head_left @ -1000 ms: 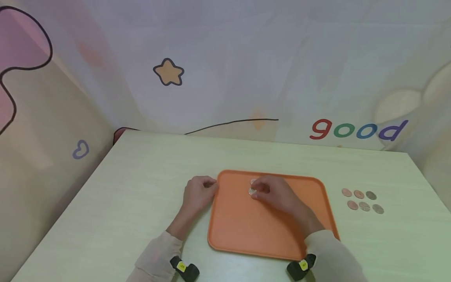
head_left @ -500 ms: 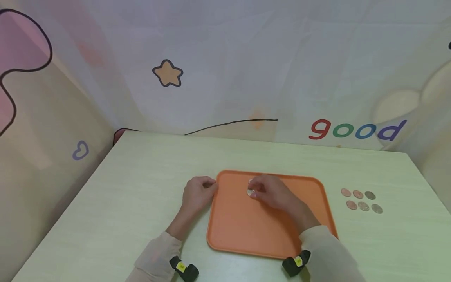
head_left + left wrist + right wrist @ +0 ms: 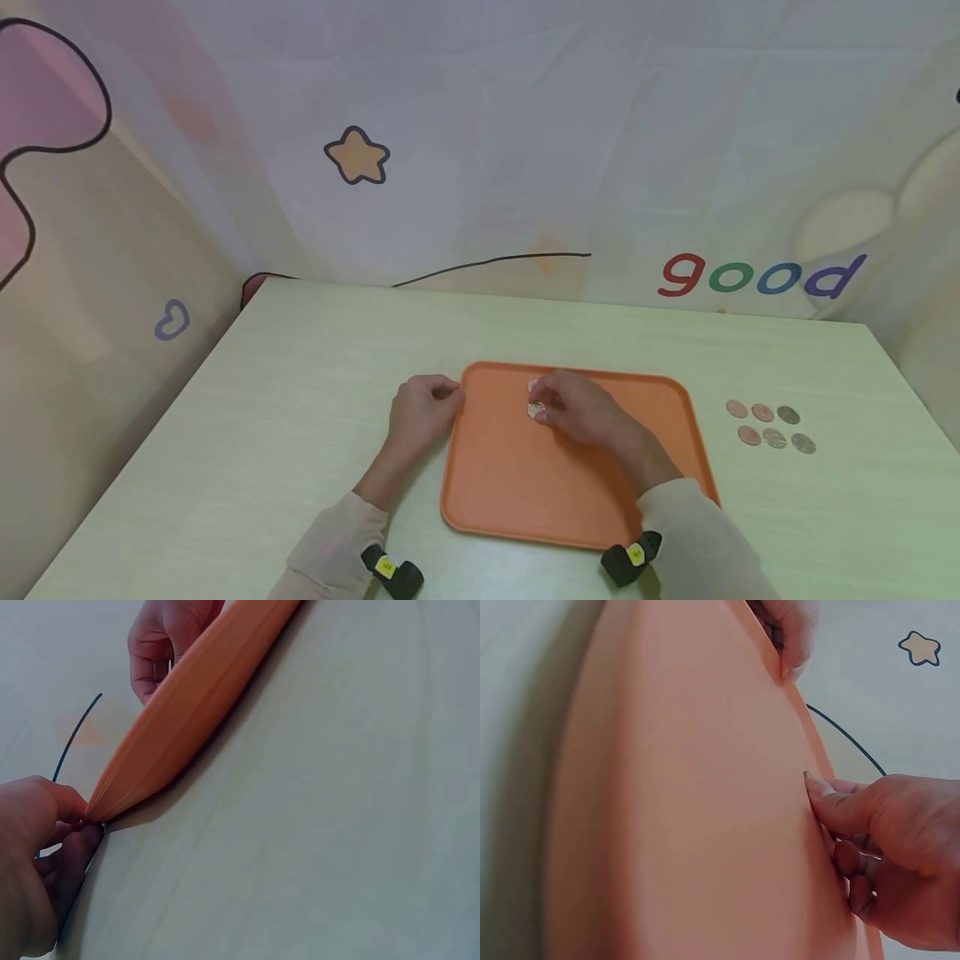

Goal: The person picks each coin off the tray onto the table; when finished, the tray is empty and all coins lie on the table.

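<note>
An orange tray [image 3: 517,492] lies on the table. At its left edge, near the far corner, my left hand [image 3: 423,412] pinches the rim between thumb and fingers; the left wrist view shows this left hand [image 3: 45,862] at the tray's tip. Over the tray's far part, my right hand [image 3: 581,408] holds a silver coin [image 3: 535,410] by its edge, low at the tray's surface. Just beyond it, another coin [image 3: 532,386] is partly hidden by the fingers. In the right wrist view only a thin edge of the held coin [image 3: 807,775] shows past the thumb.
Right of the tray, several coins lie flat on the table in two rows, some coppery like this coin [image 3: 737,409], others silvery like this coin [image 3: 803,443]. A printed cloth backdrop [image 3: 480,167] rises behind the table [image 3: 300,358].
My right hand has shifted slightly left with the coin since a second ago, and the coin's tilt looks a little different. My left hand stays at the tray's rim.
</note>
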`<state>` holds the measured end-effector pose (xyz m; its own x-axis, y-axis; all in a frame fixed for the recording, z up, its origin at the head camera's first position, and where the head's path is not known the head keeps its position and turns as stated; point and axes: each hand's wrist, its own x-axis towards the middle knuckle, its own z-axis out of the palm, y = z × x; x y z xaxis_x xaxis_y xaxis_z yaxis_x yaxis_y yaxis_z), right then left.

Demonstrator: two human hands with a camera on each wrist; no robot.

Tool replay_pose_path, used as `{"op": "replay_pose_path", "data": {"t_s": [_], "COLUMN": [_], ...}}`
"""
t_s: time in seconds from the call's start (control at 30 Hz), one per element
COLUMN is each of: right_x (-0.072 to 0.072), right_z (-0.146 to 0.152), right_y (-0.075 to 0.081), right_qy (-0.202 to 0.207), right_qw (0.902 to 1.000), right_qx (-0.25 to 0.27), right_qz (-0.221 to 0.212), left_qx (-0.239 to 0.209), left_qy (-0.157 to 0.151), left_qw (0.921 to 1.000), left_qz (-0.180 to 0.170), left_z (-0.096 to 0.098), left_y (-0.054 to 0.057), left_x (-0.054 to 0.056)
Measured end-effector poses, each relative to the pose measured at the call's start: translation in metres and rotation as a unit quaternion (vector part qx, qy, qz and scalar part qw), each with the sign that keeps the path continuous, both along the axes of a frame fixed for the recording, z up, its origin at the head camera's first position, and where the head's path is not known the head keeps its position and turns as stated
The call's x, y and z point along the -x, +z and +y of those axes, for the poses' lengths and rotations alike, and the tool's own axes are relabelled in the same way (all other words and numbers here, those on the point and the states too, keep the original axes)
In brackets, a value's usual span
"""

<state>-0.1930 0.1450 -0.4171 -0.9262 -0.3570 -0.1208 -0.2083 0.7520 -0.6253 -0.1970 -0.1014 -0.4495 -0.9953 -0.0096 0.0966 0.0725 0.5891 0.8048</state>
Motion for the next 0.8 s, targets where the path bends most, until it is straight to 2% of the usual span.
{"op": "replay_pose_path", "data": {"t_s": [0.1,0.47,0.8], "right_x": [0.000,-0.004,-0.006], "right_z": [0.000,0.004,0.007], "right_y": [0.000,-0.007,-0.010], "right_qy": [-0.002,0.030,0.028], "right_qw": [1.0000,0.9979,0.9979], "right_qx": [0.000,0.005,-0.003], "right_qz": [-0.002,0.057,0.058], "left_qx": [0.002,0.000,0.000], "left_qy": [0.000,0.001,-0.004], "left_qw": [1.0000,1.0000,1.0000], "left_qz": [0.003,0.002,0.007], "left_z": [0.001,0.000,0.000], "left_y": [0.000,0.001,-0.001], "left_x": [0.000,-0.001,0.001]}}
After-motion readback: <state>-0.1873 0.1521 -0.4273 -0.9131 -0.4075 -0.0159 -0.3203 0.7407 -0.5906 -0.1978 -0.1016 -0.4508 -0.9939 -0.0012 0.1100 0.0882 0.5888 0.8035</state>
